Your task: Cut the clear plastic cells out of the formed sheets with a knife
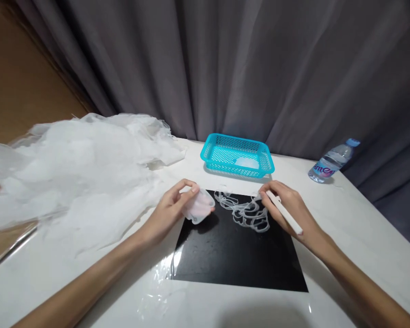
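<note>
My left hand (pixel 181 200) pinches a thin, translucent whitish piece with rounded edges (pixel 200 207) between thumb and fingers, raised over the left side of a black sheet (pixel 237 262). The fingers behind it show through faintly pink. In my right hand (pixel 287 202) is a slim white pen-like tool (pixel 284 213), its back end pointing toward me; its tip is hidden by the fingers. Close to those fingertips, a tangle of thin translucent curled strips (pixel 249 214) lies on the sheet's far right part.
Behind the sheet stands a blue perforated basket (pixel 237 168) with a translucent whitish piece (pixel 246 162) inside. A big heap of white filmy material (pixel 78 168) covers the table's left. A water bottle (pixel 333 161) stands at the right. Grey curtain (pixel 225 68) hangs along the back edge.
</note>
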`<state>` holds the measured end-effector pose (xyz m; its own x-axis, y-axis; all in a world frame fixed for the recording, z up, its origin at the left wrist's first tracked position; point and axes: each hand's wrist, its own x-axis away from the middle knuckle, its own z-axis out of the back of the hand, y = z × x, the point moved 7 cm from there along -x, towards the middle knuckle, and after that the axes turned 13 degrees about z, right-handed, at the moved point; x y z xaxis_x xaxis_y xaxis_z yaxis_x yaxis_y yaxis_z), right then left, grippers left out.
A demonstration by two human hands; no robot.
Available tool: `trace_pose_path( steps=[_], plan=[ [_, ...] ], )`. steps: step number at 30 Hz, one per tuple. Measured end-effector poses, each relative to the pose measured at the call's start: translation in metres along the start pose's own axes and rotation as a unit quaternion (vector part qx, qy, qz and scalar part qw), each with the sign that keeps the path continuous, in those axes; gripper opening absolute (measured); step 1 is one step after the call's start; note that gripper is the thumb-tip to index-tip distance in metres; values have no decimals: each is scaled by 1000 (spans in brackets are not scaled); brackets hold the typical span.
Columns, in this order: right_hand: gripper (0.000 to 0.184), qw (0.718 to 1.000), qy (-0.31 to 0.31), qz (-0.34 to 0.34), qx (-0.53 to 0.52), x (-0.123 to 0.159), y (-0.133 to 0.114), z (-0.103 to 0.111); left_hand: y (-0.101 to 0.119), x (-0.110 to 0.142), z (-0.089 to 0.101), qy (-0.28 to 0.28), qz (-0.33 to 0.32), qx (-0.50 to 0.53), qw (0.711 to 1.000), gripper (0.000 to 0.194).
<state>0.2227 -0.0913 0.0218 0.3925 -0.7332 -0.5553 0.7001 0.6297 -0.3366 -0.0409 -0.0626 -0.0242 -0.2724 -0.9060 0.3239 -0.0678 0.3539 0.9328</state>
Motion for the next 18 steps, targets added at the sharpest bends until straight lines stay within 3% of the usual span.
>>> trace_pose_path(
  steps=[2,7,11,14,18],
  plan=[
    [9,1000,9,4,18,2,8,-9,-3,12,-19,-45,13,-17,999,28],
    [40,992,-65,85,67,14,-5,-64,-9,27,-41,-94,62,7,994,27],
    [18,984,-100,103,107,16,-8,-87,-15,26,-48,-142,92,69,983,24],
    [24,989,-79,76,101,7,15,-63,-21,23,-50,-168,115,105,973,28],
    [24,998,-23,-15,61,1,83,19,-24,24,-50,-179,128,121,968,31]
  ],
)
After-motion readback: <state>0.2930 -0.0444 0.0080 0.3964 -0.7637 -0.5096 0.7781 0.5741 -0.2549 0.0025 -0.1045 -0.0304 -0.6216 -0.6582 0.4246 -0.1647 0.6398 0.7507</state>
